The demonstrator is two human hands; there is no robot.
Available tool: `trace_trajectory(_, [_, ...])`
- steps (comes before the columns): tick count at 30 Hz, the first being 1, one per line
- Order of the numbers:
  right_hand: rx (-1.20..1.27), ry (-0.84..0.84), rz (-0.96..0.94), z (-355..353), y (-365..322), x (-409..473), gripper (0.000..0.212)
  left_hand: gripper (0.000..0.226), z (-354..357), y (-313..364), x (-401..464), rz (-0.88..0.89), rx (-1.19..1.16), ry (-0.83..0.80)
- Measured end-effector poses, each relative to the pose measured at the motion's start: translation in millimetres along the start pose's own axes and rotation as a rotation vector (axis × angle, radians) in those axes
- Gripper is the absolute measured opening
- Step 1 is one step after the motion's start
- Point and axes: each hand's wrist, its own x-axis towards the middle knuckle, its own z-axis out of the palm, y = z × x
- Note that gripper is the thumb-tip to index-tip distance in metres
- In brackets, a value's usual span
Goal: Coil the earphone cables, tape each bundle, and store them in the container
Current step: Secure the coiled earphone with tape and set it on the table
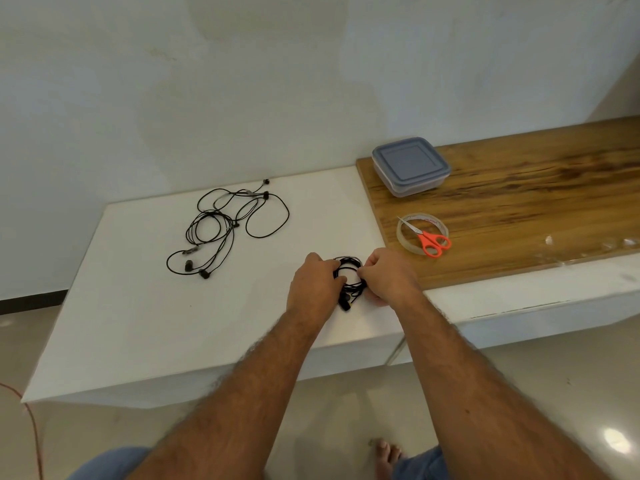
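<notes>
Left hand: my left hand (317,284) grips the coiled earphones (349,278) from the 9 o'clock side.
Right hand: my right hand (386,277) pinches the coil at 3 o'clock.
Loose earphones: a tangle (225,225) on the white counter (138,306), at 10 o'clock from my hands.
Container: lidded box (410,166) on the wooden board (519,202), at 1 o'clock.
Tape: the roll (420,235) lies at 2 o'clock, with scissors (431,240) resting across it.

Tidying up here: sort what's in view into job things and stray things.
Job: coiled earphone bundle held by left hand and right hand; loose earphones; tape roll; scissors; lidded container.
Stray: red cord on floor.
</notes>
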Motion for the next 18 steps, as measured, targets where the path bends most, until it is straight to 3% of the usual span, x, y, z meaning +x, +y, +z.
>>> trace_trajectory(18, [0.067, -0.045, 0.017, -8.0, 0.1, -1.5, 0.012, 0.031, 0.9, 4.7, 4.3, -0.037, 0.041, -0.006])
